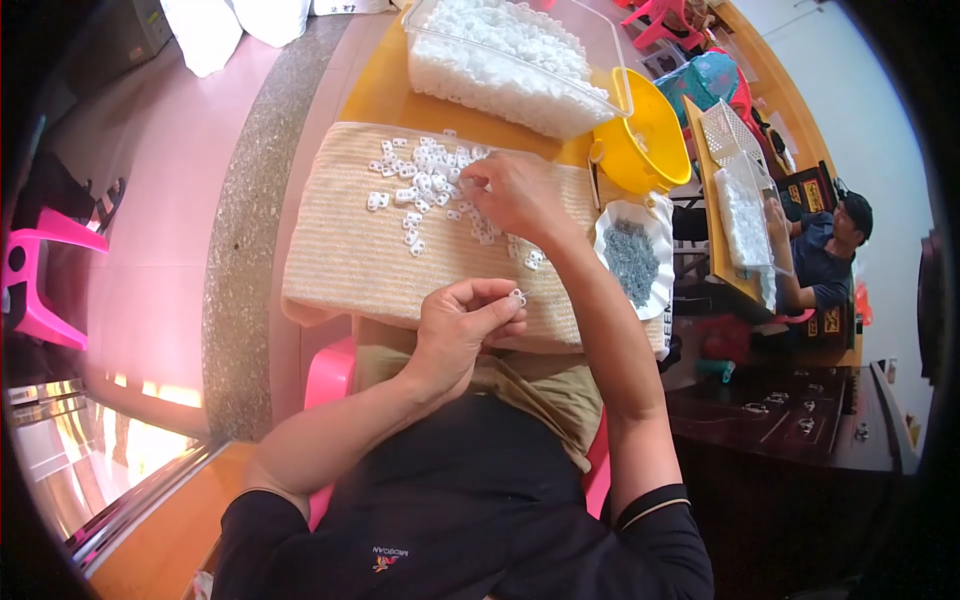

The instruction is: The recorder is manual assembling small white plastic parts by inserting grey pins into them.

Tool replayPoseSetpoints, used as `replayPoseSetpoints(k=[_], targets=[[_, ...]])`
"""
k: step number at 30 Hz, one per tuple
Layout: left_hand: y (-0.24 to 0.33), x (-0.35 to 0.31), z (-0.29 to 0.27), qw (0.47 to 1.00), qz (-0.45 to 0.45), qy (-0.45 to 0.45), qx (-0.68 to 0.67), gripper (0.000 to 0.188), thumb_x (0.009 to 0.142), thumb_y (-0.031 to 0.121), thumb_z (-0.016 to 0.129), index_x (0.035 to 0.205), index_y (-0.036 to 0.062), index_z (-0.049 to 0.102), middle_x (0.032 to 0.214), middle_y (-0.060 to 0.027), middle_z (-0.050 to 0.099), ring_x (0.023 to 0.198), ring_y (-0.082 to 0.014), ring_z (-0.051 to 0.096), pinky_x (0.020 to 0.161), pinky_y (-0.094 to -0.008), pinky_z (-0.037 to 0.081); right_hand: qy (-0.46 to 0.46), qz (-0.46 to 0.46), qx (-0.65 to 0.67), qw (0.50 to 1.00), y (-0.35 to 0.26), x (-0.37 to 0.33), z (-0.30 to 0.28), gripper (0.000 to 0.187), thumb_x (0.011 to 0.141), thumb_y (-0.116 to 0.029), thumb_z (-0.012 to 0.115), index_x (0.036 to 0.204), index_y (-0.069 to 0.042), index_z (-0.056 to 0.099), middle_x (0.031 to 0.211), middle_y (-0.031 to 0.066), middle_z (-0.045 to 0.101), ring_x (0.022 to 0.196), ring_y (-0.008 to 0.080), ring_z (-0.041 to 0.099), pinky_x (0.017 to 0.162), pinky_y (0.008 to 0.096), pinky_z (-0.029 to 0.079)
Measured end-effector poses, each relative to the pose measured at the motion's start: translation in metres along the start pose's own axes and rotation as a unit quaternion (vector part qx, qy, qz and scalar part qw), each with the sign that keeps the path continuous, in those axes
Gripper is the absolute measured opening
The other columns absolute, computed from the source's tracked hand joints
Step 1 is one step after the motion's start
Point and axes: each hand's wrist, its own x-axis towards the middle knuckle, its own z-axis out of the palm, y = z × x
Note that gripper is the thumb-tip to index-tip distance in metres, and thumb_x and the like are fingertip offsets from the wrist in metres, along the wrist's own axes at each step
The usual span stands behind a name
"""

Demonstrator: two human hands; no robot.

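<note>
Close to the near edge of the cloth, my left hand [468, 325] pinches a small white plastic part [518, 297] with round holes between thumb and fingertips. My right hand [515, 195] reaches to the right side of a loose heap of the same white parts [428, 178]. Its fingers curl down at the heap, and whether they hold one cannot be made out. A few more white parts [533, 259] lie between my two hands. To the right of my right forearm, a white scalloped dish [603, 240] holds many small grey metal pieces [632, 262].
A striped beige cloth [340, 240] covers the work surface. Behind it stands a clear bin [622, 95] full of white parts, beside a yellow bucket [650, 140]. Farther right, another person [830, 245] sits at a table with white parts. A pink stool [45, 280] stands at left.
</note>
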Motion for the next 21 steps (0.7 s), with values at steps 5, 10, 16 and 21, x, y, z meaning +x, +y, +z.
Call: replayPoseSetpoints(k=[5, 10, 16, 21], targets=[[0.001, 0.002, -0.001, 1.0, 0.003, -0.01, -0.002, 0.015, 0.086, 0.001, 0.065, 0.1, -0.0004, 0.062, 0.086, -0.009, 0.066, 0.075, -0.0145, 0.066, 0.07, -0.0263, 0.058, -0.015, -0.002, 0.01, 1.0, 0.006, 0.003, 0.007, 0.02, 0.078, -0.017, 0.064, 0.094, -0.005, 0.069, 0.091, 0.0163, 0.067, 0.089, 0.0331, 0.062, 0.079, 0.0411, 0.048], [0.001, 0.001, -0.002, 1.0, 0.011, -0.01, 0.008, 0.014, 0.086, 0.001, 0.065, 0.099, -0.0002, 0.062, 0.086, -0.0087, 0.066, 0.075, -0.0143, 0.066, 0.07, -0.0266, 0.058, -0.01, -0.016, -0.003, 1.0, 0.002, -0.001, 0.005, 0.016, 0.08, -0.015, 0.061, 0.091, -0.003, 0.065, 0.093, 0.017, 0.063, 0.093, 0.0355, 0.06, 0.081, 0.042, 0.046], [0.002, 0.001, -0.001, 1.0, 0.012, -0.008, 0.009, 0.014, 0.086, 0.0, 0.065, 0.099, -0.0002, 0.063, 0.086, -0.0084, 0.066, 0.076, -0.0142, 0.066, 0.07, -0.026, 0.058, -0.006, -0.061, -0.126, 0.99, -0.006, -0.009, 0.004, 0.016, 0.085, -0.014, 0.053, 0.093, -0.006, 0.064, 0.089, 0.0148, 0.063, 0.084, 0.0349, 0.062, 0.071, 0.0442, 0.049], [0.003, 0.0, 0.0, 1.0, 0.012, -0.006, 0.01, 0.013, 0.085, 0.001, 0.065, 0.098, 0.0, 0.063, 0.086, -0.0081, 0.066, 0.076, -0.0141, 0.066, 0.069, -0.0261, 0.058, 0.037, -0.085, -0.125, 0.988, 0.002, -0.012, 0.009, 0.014, 0.083, -0.012, 0.053, 0.092, -0.006, 0.064, 0.087, 0.0139, 0.063, 0.081, 0.0351, 0.062, 0.067, 0.044, 0.049]])
